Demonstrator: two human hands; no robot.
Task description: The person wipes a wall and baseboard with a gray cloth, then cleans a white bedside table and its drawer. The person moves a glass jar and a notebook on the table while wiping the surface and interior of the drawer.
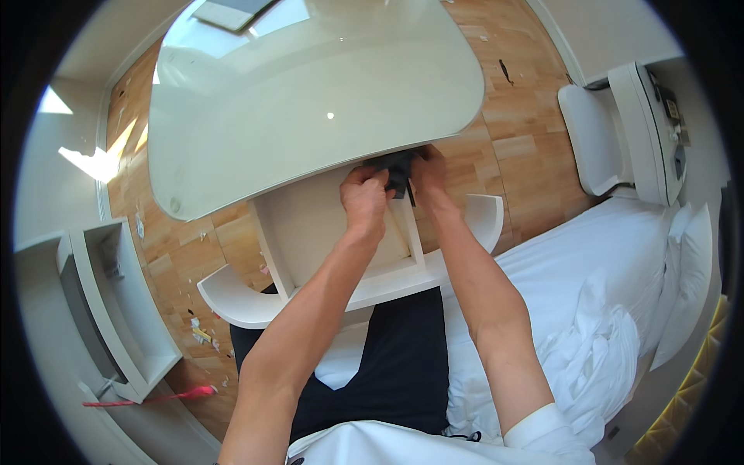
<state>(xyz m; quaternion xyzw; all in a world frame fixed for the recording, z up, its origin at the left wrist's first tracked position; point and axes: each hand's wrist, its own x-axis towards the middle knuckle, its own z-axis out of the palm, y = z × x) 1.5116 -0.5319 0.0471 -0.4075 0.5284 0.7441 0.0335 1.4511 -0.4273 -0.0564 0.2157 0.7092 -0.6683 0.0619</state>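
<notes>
A white drawer (pixel 325 232) with a curved front is pulled out from under a glass-topped white table (pixel 325 110). At the drawer's far right corner, my left hand (pixel 366 195) is closed on a dark cloth-like item (pixel 397 173), its thumb lying on top. My right hand (pixel 429 168) touches the same dark item from the right, outside the drawer's side wall; its fingertips are partly hidden by the item and the table edge. A thin black strip (pixel 412 193) hangs beside the drawer wall, near my right hand.
A bed with white sheets (pixel 558 250) lies at the right, below a white chair (pixel 596 139). At the left is an open white drawer unit (pixel 125 302), with a red stick-like item (pixel 192 393) near it. Scraps litter the wooden floor (pixel 203 334). A flat item (pixel 232 13) rests on the table.
</notes>
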